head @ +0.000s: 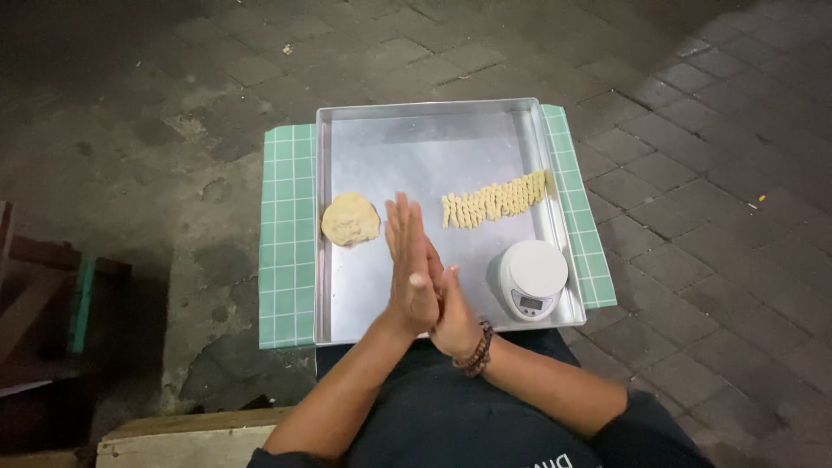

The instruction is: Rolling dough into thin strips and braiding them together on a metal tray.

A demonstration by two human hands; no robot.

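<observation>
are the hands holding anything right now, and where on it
Cannot be told for sure. The left hand and right hand are pressed palm to palm above the metal tray; anything between them is hidden.

Matt brushed metal tray [433, 147], rough crumbly dough lump [350, 218], glossy white plastic scale [533, 276], checked cloth [288, 234]

tray [364, 303]: frame centre, on cloth [286, 260]
dough lump [350, 218]: tray left
twists row [495, 200]: tray right
scale [532, 277]: tray lower right

Whatever lies between the pressed palms hidden, scale [532, 277] display too small to tell
</observation>
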